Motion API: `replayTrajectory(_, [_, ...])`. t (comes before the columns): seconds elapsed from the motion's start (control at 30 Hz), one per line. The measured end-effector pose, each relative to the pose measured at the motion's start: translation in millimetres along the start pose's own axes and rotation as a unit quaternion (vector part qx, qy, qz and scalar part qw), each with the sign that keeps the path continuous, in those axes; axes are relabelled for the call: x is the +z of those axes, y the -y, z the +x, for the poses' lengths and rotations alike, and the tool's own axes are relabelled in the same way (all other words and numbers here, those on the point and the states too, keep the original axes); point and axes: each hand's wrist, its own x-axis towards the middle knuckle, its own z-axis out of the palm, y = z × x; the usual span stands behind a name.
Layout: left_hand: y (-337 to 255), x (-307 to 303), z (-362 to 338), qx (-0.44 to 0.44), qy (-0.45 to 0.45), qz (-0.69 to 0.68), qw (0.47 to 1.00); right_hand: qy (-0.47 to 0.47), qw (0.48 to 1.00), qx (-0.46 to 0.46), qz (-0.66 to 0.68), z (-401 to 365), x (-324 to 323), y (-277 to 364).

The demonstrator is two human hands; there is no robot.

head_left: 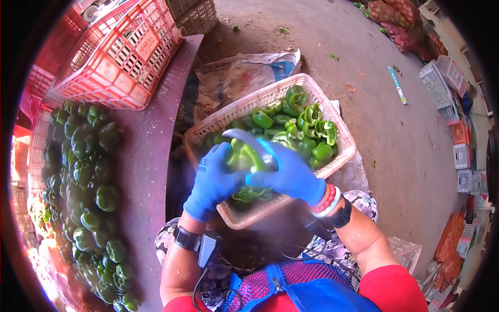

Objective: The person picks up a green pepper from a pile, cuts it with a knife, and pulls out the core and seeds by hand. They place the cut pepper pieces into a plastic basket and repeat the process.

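Both my hands wear blue knit gloves and meet over a pale pink plastic basket (343,151). My left hand (215,177) is closed around a green bell pepper (241,156), which looks partly cut open; its lower side is hidden by my fingers. From my right hand (293,174) a curved grey knife blade (239,135) arcs over the pepper toward my left fingers. The knife's handle is hidden in my grip, and the area is a little blurred. Below lie cut green pepper pieces (314,117), some hollow with pale insides showing.
To the left, many whole green peppers (83,182) lie on a purplish board (148,171). A red-and-white crate (130,57) stands at the board's far end. Sacking (228,78) lies behind the basket. Stacked crates (442,86) and filled sacks (397,23) line the far right.
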Motion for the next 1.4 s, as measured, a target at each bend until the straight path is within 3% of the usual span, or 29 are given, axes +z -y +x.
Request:
replayTrajectory(0.03, [-9, 0, 0, 0.007, -0.03, 0.008, 0.999, 0.018, 1.0, -0.009, 0.015, 0, 1, 1])
replayTrajectory(0.13, [-19, -12, -4, 0.034, -0.01, 0.118, 0.992, 0.036, 0.989, -0.027, 0.138, -6, 9, 11])
replayTrajectory(0.2, [-22, -19, -5, 0.049, 0.03, -0.025, 0.998, 0.008, 0.947, -0.028, 0.319, -15, 19, 24])
replayTrajectory(0.33, [-6, -19, -6, -0.043, 0.105, -0.224, 0.968, 0.066, 0.92, 0.108, 0.371, -21, 12, 10])
replayTrajectory(0.43, [-7, -19, -5, -0.111, 0.121, -0.381, 0.91, 0.066, 0.921, 0.096, 0.371, -17, 10, 2])
replayTrajectory(0.53, [13, -15, 1, -0.164, 0.138, -0.436, 0.874, 0.069, 0.915, 0.107, 0.382, -15, 7, -1])
replayTrajectory(0.63, [22, -11, 2, -0.136, 0.148, -0.46, 0.865, 0.07, 0.923, 0.119, 0.358, -12, -1, 2])
replayTrajectory(0.73, [40, -9, 0, -0.003, 0.109, -0.403, 0.909, 0.101, 0.932, 0.059, 0.343, -15, -6, 15])
replayTrajectory(0.83, [70, -7, -8, -0.086, -0.01, -0.326, 0.941, 0.131, 0.909, 0.041, 0.394, -11, -6, 21])
replayTrajectory(0.87, [75, -6, -7, -0.098, -0.048, -0.359, 0.927, 0.141, 0.907, 0.029, 0.395, -9, -7, 22])
replayTrajectory(0.93, [61, -19, 8, -0.077, -0.03, -0.554, 0.829, 0.168, 0.922, -0.012, 0.349, -4, -7, 25])
replayTrajectory(0.97, [55, -30, 14, -0.061, -0.008, -0.608, 0.792, 0.208, 0.916, 0.061, 0.337, -8, -14, 35])
replayTrajectory(1.0, [43, -37, 16, -0.1, -0.042, -0.62, 0.777, 0.183, 0.916, 0.064, 0.351, -8, -8, 37])
replayTrajectory(1.03, [18, -36, 14, -0.128, -0.091, -0.571, 0.806, 0.158, 0.954, 0.117, 0.225, -3, -11, 34])
replayTrajectory(1.07, [1, -34, 11, -0.156, -0.136, -0.519, 0.829, 0.094, 0.989, 0.098, 0.061, 1, -12, 26])
replayTrajectory(1.1, [7, -36, 12, -0.131, -0.083, -0.473, 0.867, 0.029, 0.989, 0.103, -0.107, 5, -12, 22])
replayTrajectory(1.17, [15, -28, 8, -0.136, -0.02, -0.378, 0.916, -0.05, 0.998, 0.048, 0.012, 4, -6, 16])
replayTrajectory(1.23, [3, -13, 3, -0.128, 0.007, -0.277, 0.952, -0.113, 0.992, -0.058, -0.002, 11, 0, 18])
replayTrajectory(1.27, [1, -10, 0, -0.119, 0.059, -0.278, 0.951, -0.137, 0.979, -0.134, -0.072, 15, 3, 18])
replayTrajectory(1.33, [-8, -4, -1, -0.102, 0.084, -0.195, 0.972, -0.118, 0.969, -0.163, -0.143, 19, 9, 18])
replayTrajectory(1.4, [-1, 5, -4, -0.079, 0.053, -0.118, 0.988, -0.109, 0.973, -0.118, -0.165, 20, 13, 18])
